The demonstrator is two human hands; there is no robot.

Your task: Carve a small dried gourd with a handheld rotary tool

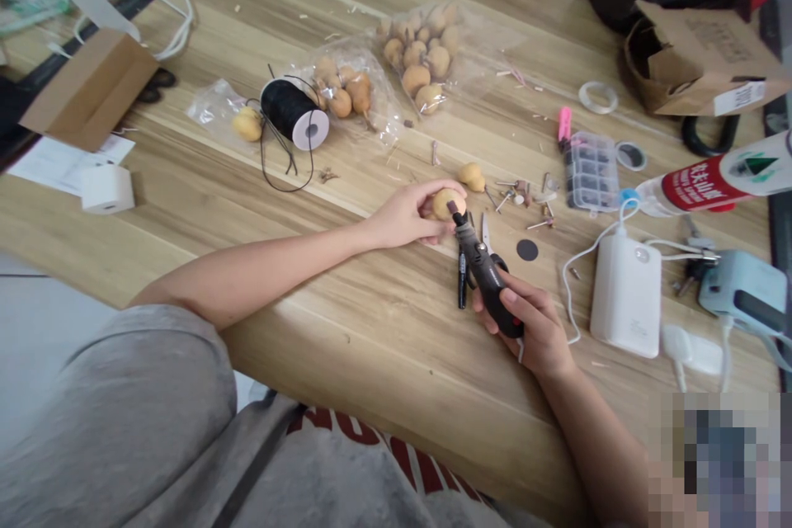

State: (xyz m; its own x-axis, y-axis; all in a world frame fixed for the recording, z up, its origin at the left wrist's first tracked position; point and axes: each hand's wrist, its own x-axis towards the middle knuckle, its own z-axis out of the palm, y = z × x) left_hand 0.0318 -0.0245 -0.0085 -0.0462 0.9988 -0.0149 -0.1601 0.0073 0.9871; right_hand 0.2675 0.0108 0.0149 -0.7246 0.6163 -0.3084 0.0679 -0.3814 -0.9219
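Note:
My left hand (405,214) grips a small yellow gourd (443,205) between thumb and fingers above the table. A dark handheld rotary tool (484,268) lies in my right hand (539,328), fingers wrapped round its body. Its brownish tip meets or nearly meets the gourd; I cannot tell whether they touch. Beneath the tool are scissors (486,233), partly covered, and a black marker (462,276). Another small gourd (472,176) rests just beyond my left hand. Several loose rotary bits (523,191) and a dark round disc (527,250) lie to the right.
Bagged gourds (426,58) and a black cord spool (290,111) lie at the back. On the right are a compartment box (592,172), a water bottle (699,181), a white power bank (626,297) with cables, and a torn cardboard box (705,58).

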